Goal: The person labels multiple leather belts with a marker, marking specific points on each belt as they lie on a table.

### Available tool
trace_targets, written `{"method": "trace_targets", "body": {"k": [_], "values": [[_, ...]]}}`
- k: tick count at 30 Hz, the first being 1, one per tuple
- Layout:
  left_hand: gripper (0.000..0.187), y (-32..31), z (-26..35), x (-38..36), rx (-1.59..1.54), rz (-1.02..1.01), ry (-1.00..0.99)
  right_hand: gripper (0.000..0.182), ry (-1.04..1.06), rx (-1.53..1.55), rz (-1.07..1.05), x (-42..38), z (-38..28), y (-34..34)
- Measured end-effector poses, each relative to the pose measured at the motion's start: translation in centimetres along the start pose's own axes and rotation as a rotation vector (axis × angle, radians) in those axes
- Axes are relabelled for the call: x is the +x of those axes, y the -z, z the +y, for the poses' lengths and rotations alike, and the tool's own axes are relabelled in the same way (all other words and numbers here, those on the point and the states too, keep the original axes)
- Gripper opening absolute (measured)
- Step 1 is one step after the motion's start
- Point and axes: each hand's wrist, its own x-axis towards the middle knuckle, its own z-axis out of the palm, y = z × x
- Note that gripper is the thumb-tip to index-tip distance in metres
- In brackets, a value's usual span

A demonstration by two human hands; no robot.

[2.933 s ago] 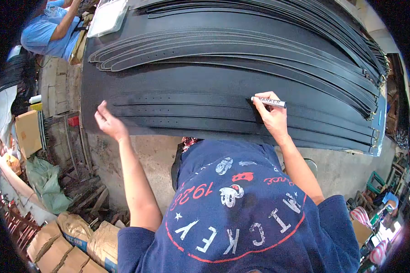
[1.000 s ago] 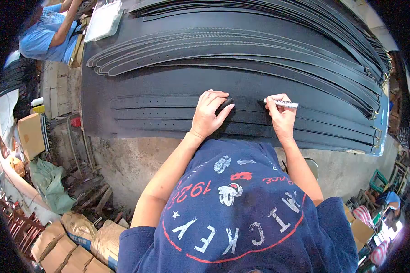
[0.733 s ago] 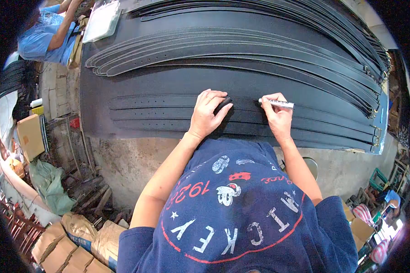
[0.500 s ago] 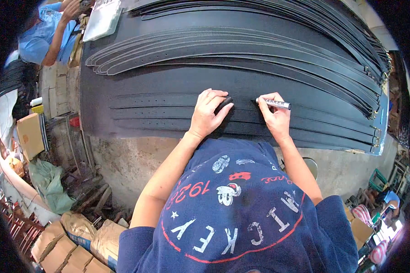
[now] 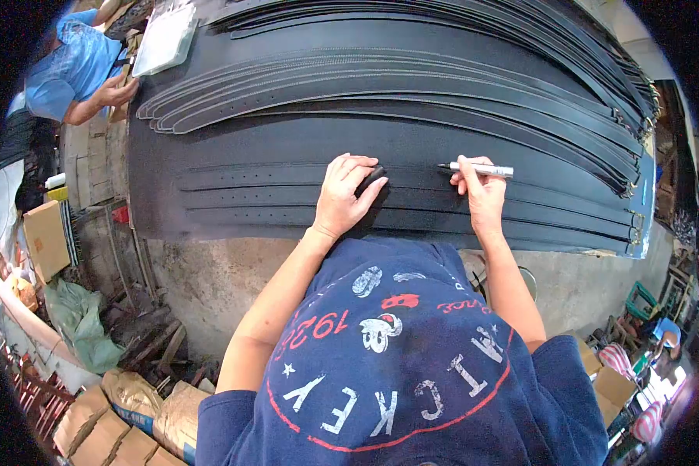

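The left hand (image 5: 342, 198) lay on the nearest black belts (image 5: 272, 194), its fingers curled closed around a small dark object (image 5: 370, 177) that was too hidden to identify, and the right hand (image 5: 481, 190) was closed on a marker (image 5: 481, 168), with the tip pointing left and standing just above the top strap, so I cannot tell if it touched. The biggest thing in view was the dark table (image 5: 287, 140), which carried everything. On its far part lay long curved rows of stacked belts (image 5: 412, 74), overlapping each other and running to the right edge, where small metal buckles seemed to sit. Nearer to the person, a few belts lay flat and side by side, with punched holes toward their left ends, and both hands worked on these. I judge that such a strap is light and flexible along its length but rather stiff across, with a smooth surface that may slide on the table, so it is best pressed flat with the palm near the place where the marker works. The marker is light and rigid, and it was gripped close behind its tip. At the far left corner, another person in a blue shirt (image 5: 78, 66) stood beside a white tray (image 5: 163, 35).
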Motion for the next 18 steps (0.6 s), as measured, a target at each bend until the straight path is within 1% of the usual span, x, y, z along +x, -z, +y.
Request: {"method": "trace_targets", "body": {"k": [2, 5, 6, 13, 18], "values": [[0.018, 0.0, 0.1, 0.0, 0.002, 0.002, 0.002, 0.012, 0.024, 0.030, 0.015, 0.1, 0.3, 1.0], [0.018, 0.0, 0.1, 0.0, 0.014, -0.001, 0.009, 0.011, -0.003, -0.039, 0.007, -0.4, 0.0, 1.7], [0.022, -0.1, 0.0, -0.1, 0.007, -0.001, 0.006, 0.010, 0.004, -0.063, 0.010, -0.6, 0.0, 1.8], [0.021, -0.1, 0.0, 0.0, 0.016, -0.002, 0.001, 0.007, 0.015, -0.207, 0.059, -1.1, 0.4, 1.7], [0.021, -0.1, -0.1, 0.0, 0.020, 0.001, -0.007, 0.006, 0.046, -0.164, 0.061, -1.1, 0.0, 1.6]]}}
